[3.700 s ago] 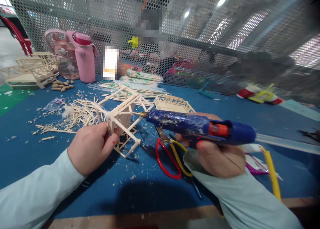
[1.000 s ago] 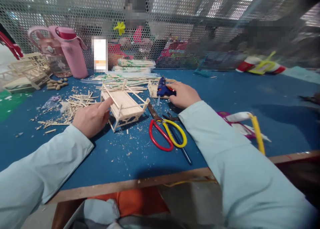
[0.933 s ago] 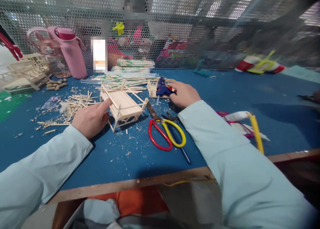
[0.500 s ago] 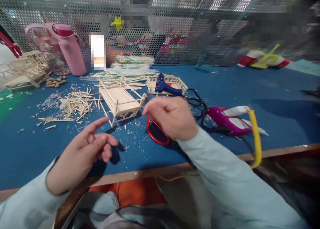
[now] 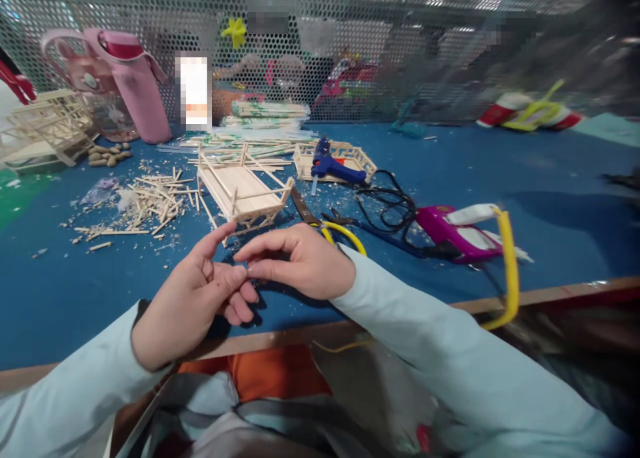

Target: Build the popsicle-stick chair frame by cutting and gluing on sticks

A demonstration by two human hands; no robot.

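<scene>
My left hand (image 5: 187,298) and my right hand (image 5: 305,261) meet fingertip to fingertip over the near part of the blue table. The left thumb presses against its fingers while the index finger points outward. Thumb and index of the right hand close at the same spot; whatever is pinched there is too small to make out. Just beyond the fingers stands a small bed-like frame of wooden sticks (image 5: 245,188). Scissors with yellow-lined handles (image 5: 347,234) lie partly under my right hand. Beside them are pliers with blue handles (image 5: 385,237).
A blue glue gun (image 5: 335,167) rests on a second stick frame (image 5: 303,161). Loose stick pieces (image 5: 160,201) and crumbs lie left. A purple tool (image 5: 450,231) with a yellow strap is right. Pink bottle (image 5: 137,91), bagged sticks (image 5: 270,111) and a mesh panel (image 5: 360,65) stand behind.
My right hand has moved left and down from above the scissors to meet my left hand. My left hand has shifted slightly right, and its thumb now meets the right fingertips.
</scene>
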